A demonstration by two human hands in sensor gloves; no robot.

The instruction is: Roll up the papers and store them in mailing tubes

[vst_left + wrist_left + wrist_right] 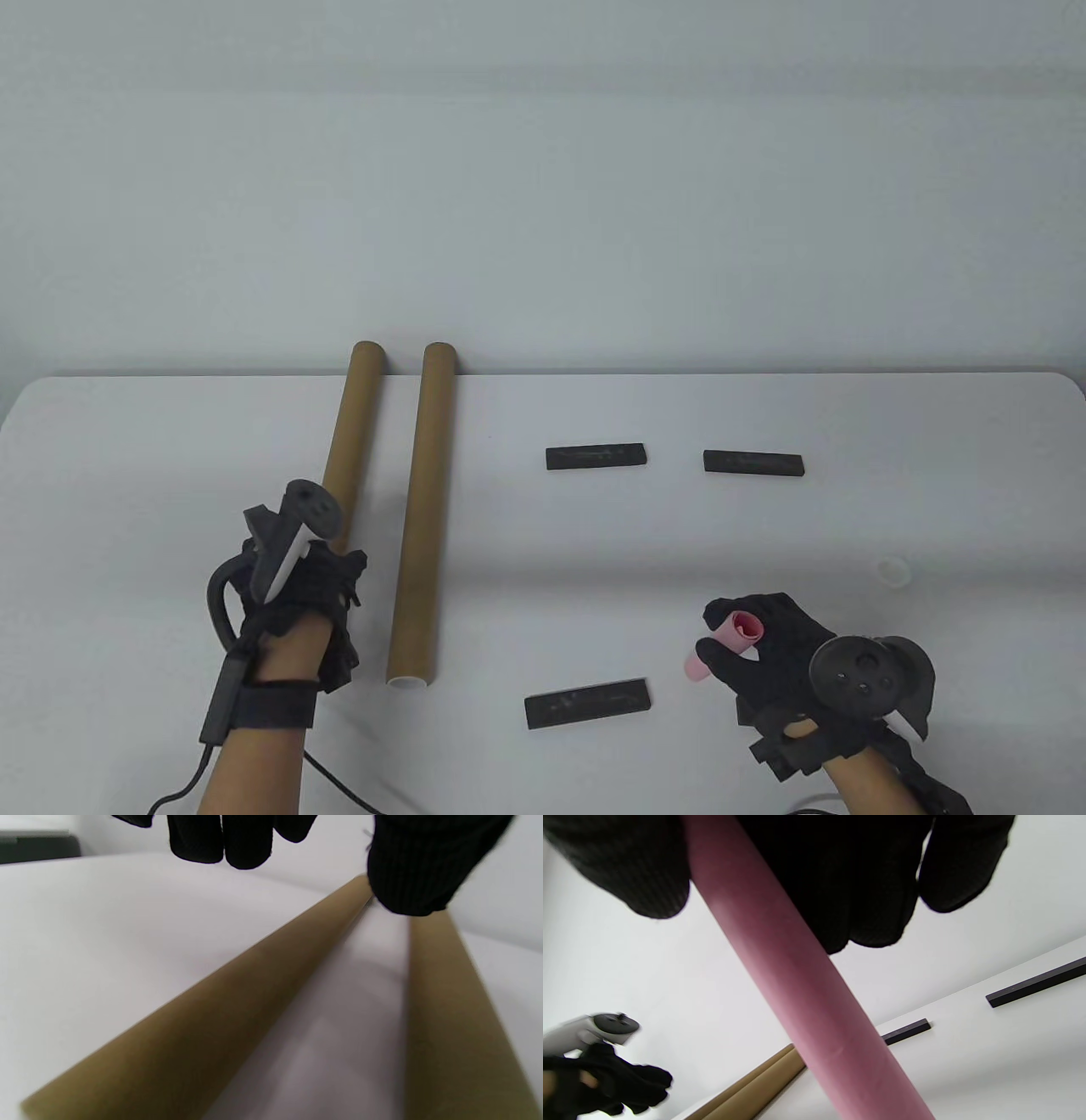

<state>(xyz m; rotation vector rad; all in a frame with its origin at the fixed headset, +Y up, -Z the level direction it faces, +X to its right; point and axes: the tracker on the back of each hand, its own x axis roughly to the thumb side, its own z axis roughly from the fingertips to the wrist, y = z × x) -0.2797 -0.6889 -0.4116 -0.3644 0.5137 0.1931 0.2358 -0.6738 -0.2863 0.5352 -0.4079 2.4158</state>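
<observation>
Two brown mailing tubes lie side by side on the white table (764,543), running away from me. My left hand (327,594) hovers over the near end of the left tube (352,424), which it hides. In the left wrist view its fingers (237,840) and thumb hang loosely above that tube (203,1018) without touching it. The right tube (424,509) shows a white rim at its near end. My right hand (747,645) grips a rolled pink paper (747,628), held up off the table at the front right; the roll (814,1001) fills the right wrist view.
Three black bars lie on the table: two at mid-depth (596,456) (752,463) and one near the front (587,702). A small white cap (892,570) sits at the right. A cable (339,777) trails from my left wrist.
</observation>
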